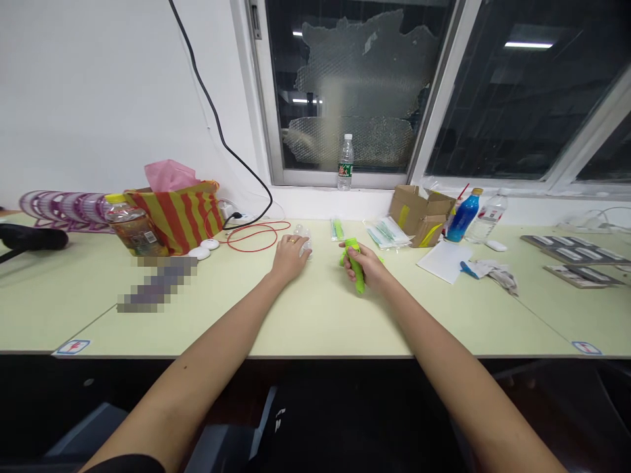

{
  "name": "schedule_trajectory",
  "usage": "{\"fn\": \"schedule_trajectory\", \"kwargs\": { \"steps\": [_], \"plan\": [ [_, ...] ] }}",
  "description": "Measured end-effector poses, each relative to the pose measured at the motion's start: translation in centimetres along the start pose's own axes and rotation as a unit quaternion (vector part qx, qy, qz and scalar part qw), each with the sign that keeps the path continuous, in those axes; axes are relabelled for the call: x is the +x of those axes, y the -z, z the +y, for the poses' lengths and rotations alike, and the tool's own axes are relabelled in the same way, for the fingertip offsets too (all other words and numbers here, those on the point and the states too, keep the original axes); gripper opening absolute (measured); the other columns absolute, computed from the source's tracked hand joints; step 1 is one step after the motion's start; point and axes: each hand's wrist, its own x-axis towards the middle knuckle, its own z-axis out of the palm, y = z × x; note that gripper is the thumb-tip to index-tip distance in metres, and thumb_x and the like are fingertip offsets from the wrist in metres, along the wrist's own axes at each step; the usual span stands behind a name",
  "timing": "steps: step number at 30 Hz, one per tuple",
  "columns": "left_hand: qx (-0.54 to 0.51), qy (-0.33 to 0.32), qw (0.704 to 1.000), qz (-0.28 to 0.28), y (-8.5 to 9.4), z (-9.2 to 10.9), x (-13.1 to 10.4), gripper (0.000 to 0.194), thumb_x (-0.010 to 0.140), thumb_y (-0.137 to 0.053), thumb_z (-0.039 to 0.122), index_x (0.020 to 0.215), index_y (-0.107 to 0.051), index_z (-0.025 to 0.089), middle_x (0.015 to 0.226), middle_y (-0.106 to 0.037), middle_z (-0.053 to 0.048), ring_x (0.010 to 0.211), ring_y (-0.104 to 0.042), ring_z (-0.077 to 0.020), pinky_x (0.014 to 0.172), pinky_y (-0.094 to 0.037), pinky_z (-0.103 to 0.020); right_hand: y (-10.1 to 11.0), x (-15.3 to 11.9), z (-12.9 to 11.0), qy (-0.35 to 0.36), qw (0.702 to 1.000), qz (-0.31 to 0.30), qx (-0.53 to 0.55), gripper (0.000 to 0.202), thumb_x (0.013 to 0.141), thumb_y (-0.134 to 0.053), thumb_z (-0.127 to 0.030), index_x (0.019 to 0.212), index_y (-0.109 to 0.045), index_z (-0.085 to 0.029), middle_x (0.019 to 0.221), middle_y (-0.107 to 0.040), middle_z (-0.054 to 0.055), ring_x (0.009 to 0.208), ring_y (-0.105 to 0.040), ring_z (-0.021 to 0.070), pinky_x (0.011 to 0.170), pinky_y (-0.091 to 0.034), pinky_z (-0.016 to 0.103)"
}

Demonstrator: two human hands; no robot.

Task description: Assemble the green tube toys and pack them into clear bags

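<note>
My right hand (363, 264) is wrapped round a bright green object (359, 282) with a ridged round top, held just over the middle of the table (315, 328). Part of the green object sticks out to the left of my fingers. My left hand (290, 257), with a ring on one finger, rests on a clear, crumpled-looking plastic item (303, 236); its fingers are bent over it. Behind the hands lies a small clear packet with a green item inside (337, 228). More clear packets (388, 233) lie further right.
A striped bag (190, 220), an orange drink bottle (135, 226) and a red cable (254, 240) are at left. At right are a cardboard box (421, 213), blue bottle (464, 215), white paper (441, 261) and glove (493, 272). A bottle (346, 164) stands on the windowsill.
</note>
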Motion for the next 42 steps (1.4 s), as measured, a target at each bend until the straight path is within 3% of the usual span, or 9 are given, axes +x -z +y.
{"fn": "schedule_trajectory", "kwargs": {
  "steps": [7, 12, 17, 22, 42],
  "plan": [
    [-0.036, 0.022, 0.999, -0.002, -1.2, -0.4, 0.4, 0.021, 0.088, -0.052, 0.024, 0.106, -0.062, 0.019, 0.104, -0.060, -0.013, 0.102, -0.045, -0.0297, 0.096, -0.037, -0.048, -0.2, 0.0, 0.4, -0.029, 0.999, -0.018, -0.008, 0.049, 0.082, -0.065, -0.054, 0.117, -0.049, -0.023, 0.065, -0.052, -0.005, 0.044, -0.044, 0.0095, 0.040, -0.038, 0.023],
    [-0.133, 0.031, 0.990, 0.028, -0.1, 0.8, 0.5, 0.013, 0.086, -0.050, 0.016, 0.096, -0.057, 0.020, 0.093, -0.058, -0.009, 0.096, -0.049, -0.0257, 0.091, -0.040, -0.043, -0.5, -0.3, 0.2, -0.039, 0.998, -0.037, -0.025, 0.046, 0.082, -0.066, -0.048, 0.115, -0.050, -0.022, 0.066, -0.054, -0.005, 0.043, -0.044, 0.0089, 0.038, -0.035, 0.021],
    [-0.273, 0.075, 0.954, 0.096, 2.3, 3.8, -0.4, 0.017, 0.090, -0.056, 0.036, 0.098, -0.055, 0.021, 0.090, -0.058, -0.004, 0.086, -0.055, -0.0193, 0.082, -0.043, -0.033, -0.8, -0.7, -0.1, -0.069, 0.993, -0.055, -0.077, 0.040, 0.080, -0.068, -0.044, 0.108, -0.052, -0.021, 0.065, -0.054, -0.005, 0.042, -0.044, 0.0080, 0.035, -0.033, 0.020],
    [-0.379, 0.076, 0.918, 0.094, 3.0, 6.0, -1.3, 0.026, 0.088, -0.059, 0.045, 0.097, -0.056, 0.021, 0.088, -0.058, -0.003, 0.083, -0.055, -0.0168, 0.077, -0.043, -0.029, -1.2, -1.2, -0.1, -0.129, 0.984, -0.107, -0.068, 0.037, 0.079, -0.069, -0.043, 0.102, -0.051, -0.021, 0.064, -0.053, -0.005, 0.042, -0.044, 0.0071, 0.035, -0.033, 0.018],
    [-0.421, 0.113, 0.897, 0.075, 2.5, 6.8, -1.0, 0.028, 0.084, -0.064, 0.046, 0.090, -0.057, 0.020, 0.084, -0.059, -0.002, 0.078, -0.054, -0.0155, 0.074, -0.043, -0.029, -1.3, -1.3, -0.1, -0.105, 0.980, -0.129, -0.109, 0.032, 0.081, -0.067, -0.040, 0.101, -0.054, -0.019, 0.064, -0.053, -0.005, 0.041, -0.045, 0.0076, 0.036, -0.036, 0.019]
  ]
}}
